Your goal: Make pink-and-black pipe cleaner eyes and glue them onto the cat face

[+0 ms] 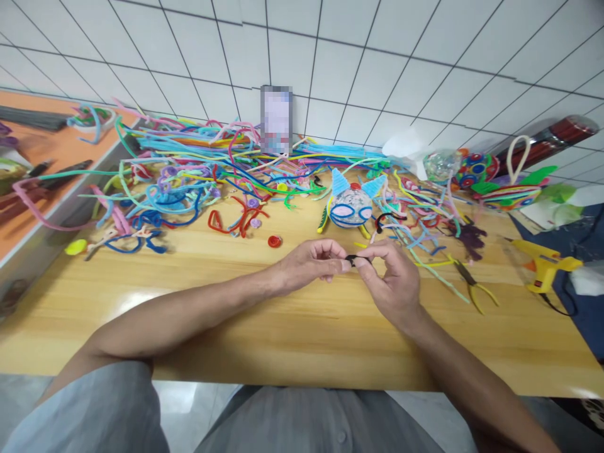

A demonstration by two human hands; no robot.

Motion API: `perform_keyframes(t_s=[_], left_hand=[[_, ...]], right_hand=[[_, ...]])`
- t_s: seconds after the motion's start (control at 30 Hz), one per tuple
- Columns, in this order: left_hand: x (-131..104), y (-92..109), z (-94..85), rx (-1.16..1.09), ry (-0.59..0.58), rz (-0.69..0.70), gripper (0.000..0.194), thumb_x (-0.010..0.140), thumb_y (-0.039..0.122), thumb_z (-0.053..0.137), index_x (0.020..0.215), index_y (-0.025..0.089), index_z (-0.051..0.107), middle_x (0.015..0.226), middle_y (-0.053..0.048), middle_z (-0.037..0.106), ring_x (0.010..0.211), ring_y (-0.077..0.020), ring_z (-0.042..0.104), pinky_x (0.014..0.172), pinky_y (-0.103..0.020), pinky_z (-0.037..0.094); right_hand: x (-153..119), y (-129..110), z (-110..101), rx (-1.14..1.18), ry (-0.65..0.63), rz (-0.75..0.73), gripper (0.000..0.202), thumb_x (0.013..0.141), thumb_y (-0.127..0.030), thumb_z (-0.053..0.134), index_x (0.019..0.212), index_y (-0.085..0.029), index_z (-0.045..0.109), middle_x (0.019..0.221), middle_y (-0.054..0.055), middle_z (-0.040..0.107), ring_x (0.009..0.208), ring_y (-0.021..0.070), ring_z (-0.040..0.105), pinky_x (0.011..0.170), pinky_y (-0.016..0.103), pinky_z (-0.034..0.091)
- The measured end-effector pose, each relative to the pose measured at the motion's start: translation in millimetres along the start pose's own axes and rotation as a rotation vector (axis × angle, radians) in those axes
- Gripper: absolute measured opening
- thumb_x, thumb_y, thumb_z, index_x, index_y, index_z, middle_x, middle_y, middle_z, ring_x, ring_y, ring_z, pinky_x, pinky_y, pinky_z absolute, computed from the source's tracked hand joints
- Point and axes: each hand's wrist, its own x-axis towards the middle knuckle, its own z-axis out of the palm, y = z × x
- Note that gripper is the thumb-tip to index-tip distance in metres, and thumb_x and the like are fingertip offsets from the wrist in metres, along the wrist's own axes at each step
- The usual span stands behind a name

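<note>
My left hand (309,264) and my right hand (394,280) meet above the table, thumbs and fingers pinched on a short black pipe cleaner (353,258). Both fingertips cover most of it, so its full shape is hidden. Just beyond my hands sits a round craft head (352,211) with light blue ears, blue-rimmed eyes and a clear, glittery body. A curved black pipe cleaner (384,220) lies to its right. Farther left on the wood is a small red coil (274,241).
Tangled coloured pipe cleaners (179,189) line the back of the table (283,340). A phone (276,119) leans against the tiled wall. At the right lie yellow-handled pliers (474,286) and a yellow glue gun (542,261) with its cord. Finished colourful crafts (509,192) stand behind them.
</note>
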Motion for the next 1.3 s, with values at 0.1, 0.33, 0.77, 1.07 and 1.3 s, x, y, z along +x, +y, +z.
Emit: perform_keyframes(t_s=[0.1,0.33,0.77,1.07,1.3], left_hand=[[0,-2,0.0,-0.010,-0.001,0.001,0.046,0.066,0.047,0.092,0.084,0.016,0.064,0.073,0.004,0.062,0.060,-0.0064,0.053,0.060,-0.023,0.040],[1,0,-1.2,0.078,-0.079,-0.034,0.029,0.070,0.035,0.081,0.074,0.016,0.060,0.065,0.007,0.054,0.060,-0.0066,0.043,0.058,-0.022,0.034],[0,2,-2.1,0.003,-0.014,-0.012,0.028,0.068,0.034,0.083,0.079,0.017,0.065,0.069,0.004,0.061,0.060,-0.0071,0.049,0.058,-0.022,0.037],[3,-11,1.1,-0.095,0.078,0.065,0.030,0.071,0.037,0.083,0.083,0.016,0.066,0.065,0.005,0.059,0.055,-0.0063,0.047,0.057,-0.024,0.034],[3,-10,3.9,-0.076,0.091,0.079,0.041,0.071,0.046,0.088,0.088,0.016,0.067,0.070,0.005,0.061,0.057,-0.0057,0.047,0.057,-0.023,0.035]], right_hand=[[-2,2,1,0.005,-0.016,0.014,0.010,0.092,-0.016,0.065,0.091,-0.026,0.066,0.075,-0.002,0.067,0.070,0.0171,0.063,0.068,0.034,0.051],[-3,1,3,0.044,-0.109,-0.037,0.014,0.094,-0.014,0.066,0.095,-0.027,0.069,0.080,-0.001,0.070,0.074,0.0168,0.065,0.068,0.032,0.051],[-8,3,4,-0.002,0.004,-0.030,0.013,0.093,-0.015,0.065,0.091,-0.027,0.068,0.079,0.000,0.069,0.074,0.0180,0.066,0.069,0.034,0.052],[-16,0,12,0.073,0.053,0.025,0.014,0.091,-0.013,0.068,0.094,-0.026,0.072,0.084,0.000,0.073,0.074,0.0173,0.068,0.070,0.034,0.054],[-12,-1,10,0.126,0.081,0.100,0.012,0.093,-0.014,0.069,0.095,-0.026,0.072,0.082,-0.001,0.072,0.074,0.0161,0.066,0.070,0.032,0.052]])
